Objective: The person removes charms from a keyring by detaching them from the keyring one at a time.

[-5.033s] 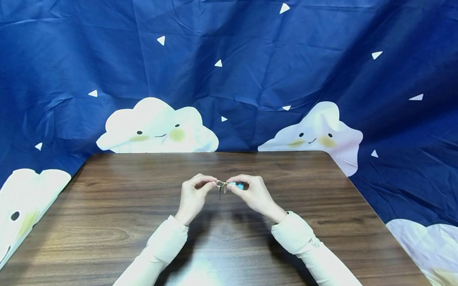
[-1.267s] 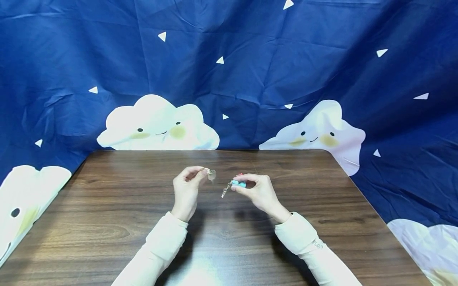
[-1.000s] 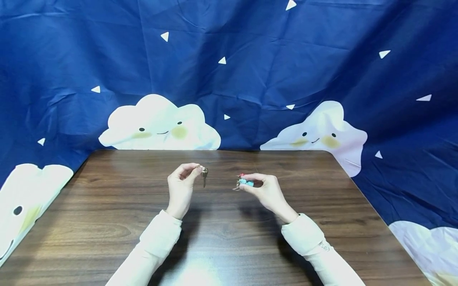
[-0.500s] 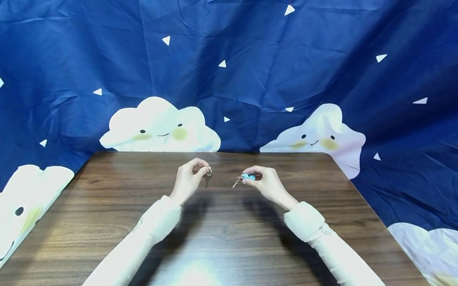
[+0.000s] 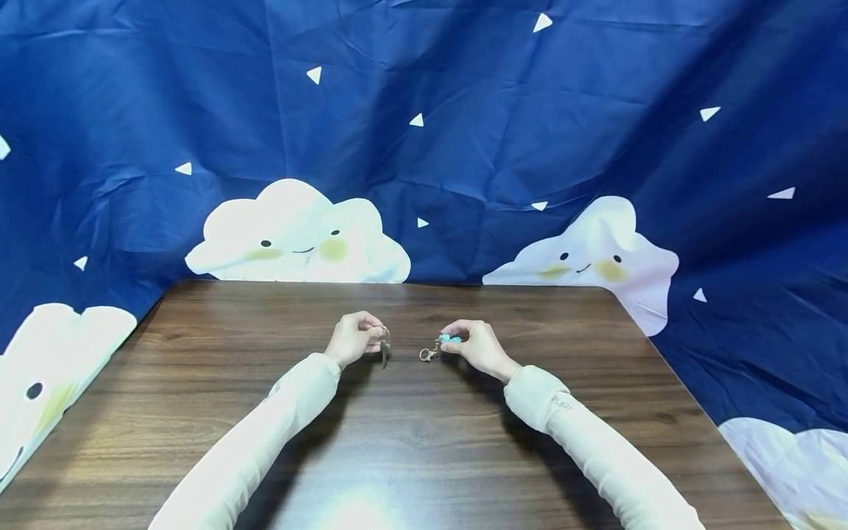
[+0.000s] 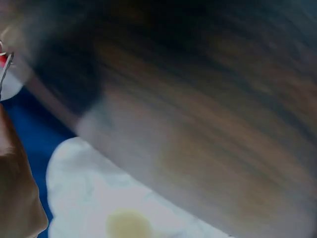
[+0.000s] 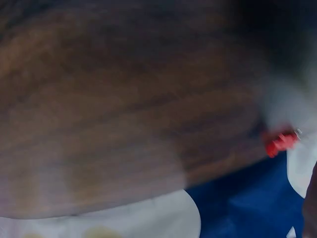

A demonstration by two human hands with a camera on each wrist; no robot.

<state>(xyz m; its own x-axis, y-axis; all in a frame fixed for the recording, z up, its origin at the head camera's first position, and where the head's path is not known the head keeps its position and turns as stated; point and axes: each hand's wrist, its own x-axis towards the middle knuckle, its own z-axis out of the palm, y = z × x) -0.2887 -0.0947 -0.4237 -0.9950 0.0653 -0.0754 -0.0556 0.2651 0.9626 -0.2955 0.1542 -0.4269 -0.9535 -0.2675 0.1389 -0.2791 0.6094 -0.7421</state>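
Above the middle of the brown table, my left hand (image 5: 347, 338) pinches a key (image 5: 384, 358), which hangs from its fingertips with a small metal ring. Across a short gap, my right hand (image 5: 481, 349) pinches a keychain by its light-blue charm (image 5: 450, 338). The keychain's gold chain and ring (image 5: 426, 355) trail down to the left. A red charm (image 7: 281, 143) of the keychain shows at the right edge of the right wrist view. Part of the left hand (image 6: 17, 183) and a thin metal piece (image 6: 6, 72) appear at the left wrist view's edge.
The wood-grain table (image 5: 411, 456) spreads around both hands. Behind it hangs a dark-blue curtain (image 5: 450, 132) printed with white clouds and small triangles. Both wrist views mostly catch the tabletop and its blurred reflections.
Five seconds ago both hands worked together at the gold ring. The key came apart from the keychain and the hands separated. Over the last half second both hands have lowered and the keychain's ring swung out.
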